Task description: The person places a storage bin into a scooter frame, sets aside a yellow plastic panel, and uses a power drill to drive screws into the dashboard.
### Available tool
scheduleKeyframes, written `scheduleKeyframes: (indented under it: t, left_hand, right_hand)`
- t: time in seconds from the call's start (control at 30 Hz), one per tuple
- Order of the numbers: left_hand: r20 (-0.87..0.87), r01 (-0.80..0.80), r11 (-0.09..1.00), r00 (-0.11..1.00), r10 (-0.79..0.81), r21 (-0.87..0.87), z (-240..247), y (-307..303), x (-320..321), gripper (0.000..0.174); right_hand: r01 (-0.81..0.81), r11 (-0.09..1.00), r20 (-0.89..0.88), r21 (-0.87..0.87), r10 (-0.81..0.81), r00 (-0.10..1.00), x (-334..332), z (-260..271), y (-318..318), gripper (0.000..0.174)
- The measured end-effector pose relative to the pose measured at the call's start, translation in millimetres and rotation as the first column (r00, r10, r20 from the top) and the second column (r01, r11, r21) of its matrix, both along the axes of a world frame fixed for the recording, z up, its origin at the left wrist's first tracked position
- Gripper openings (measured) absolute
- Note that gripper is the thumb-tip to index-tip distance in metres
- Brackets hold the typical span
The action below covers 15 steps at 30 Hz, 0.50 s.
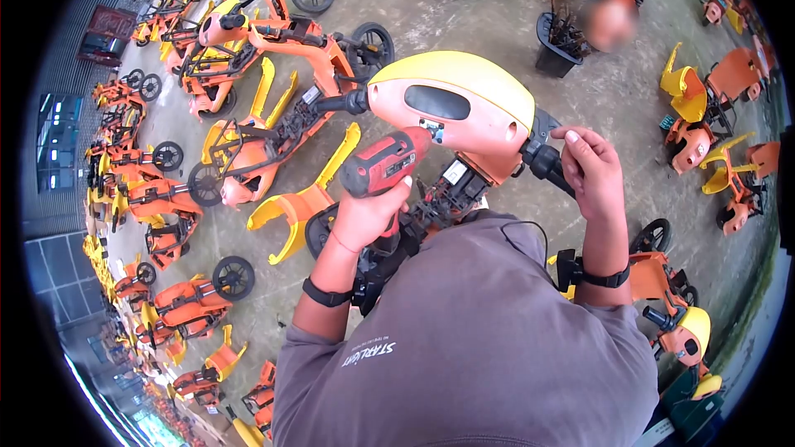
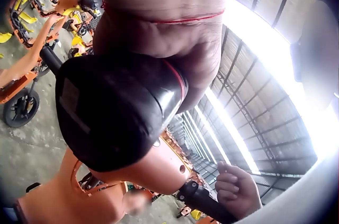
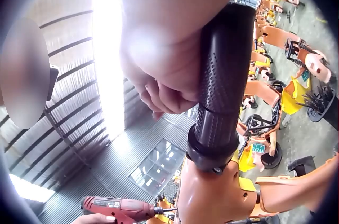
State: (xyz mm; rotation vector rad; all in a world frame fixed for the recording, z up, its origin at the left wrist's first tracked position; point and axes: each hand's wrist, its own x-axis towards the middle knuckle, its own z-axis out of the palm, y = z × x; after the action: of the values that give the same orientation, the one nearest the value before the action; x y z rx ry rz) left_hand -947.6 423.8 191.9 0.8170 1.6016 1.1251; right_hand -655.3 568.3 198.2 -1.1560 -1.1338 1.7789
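My left hand [image 1: 364,219] grips a red and black cordless drill [image 1: 381,164]. The drill's nose points at the near side of an orange scooter handlebar housing [image 1: 489,134] with a yellow top [image 1: 464,70] and a dark oval window. In the right wrist view the slim bit [image 3: 169,211] reaches right up to the housing. My right hand [image 1: 592,172] is beside the black handlebar grip [image 3: 225,70], fingers curled, nothing visible in them. The opposite grip [image 1: 341,104] extends left from the housing. From the left wrist, the drill's dark end [image 2: 114,110] covers much of the view.
Many partly stripped orange scooters [image 1: 166,199] line the left side, with more at right. A black tub [image 1: 553,50] of dark parts stands beyond the housing. An orange and yellow body panel [image 1: 306,207] lies on the concrete floor left of my drill.
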Motion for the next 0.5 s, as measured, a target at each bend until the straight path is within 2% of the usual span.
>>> scheduleKeyframes:
  t: [0.2, 0.27, 0.4, 0.5]
  left_hand:
    - [0.028, -0.024, 1.000, 0.999, 0.024, 0.010, 2, 2, 5, 0.024]
    - [0.027, -0.032, 0.999, 0.999, 0.032, 0.008, 3, 2, 7, 0.021]
    - [0.025, -0.040, 0.999, 0.999, 0.039, 0.025, -3, 2, 6, 0.024]
    - [0.039, -0.051, 0.998, 0.998, 0.050, 0.037, -5, 1, 8, 0.026]
  right_hand:
    - [0.026, 0.999, -0.119, -0.036, -0.030, 0.992, 3, -7, 3, 0.025]
    - [0.016, 1.000, -0.181, -0.026, -0.021, 0.983, 3, -9, 5, 0.033]
    - [0.026, 0.999, -0.185, -0.022, -0.030, 0.982, -3, -9, 3, 0.034]
    - [0.038, 0.998, -0.253, -0.042, -0.047, 0.966, -13, -1, -7, 0.029]
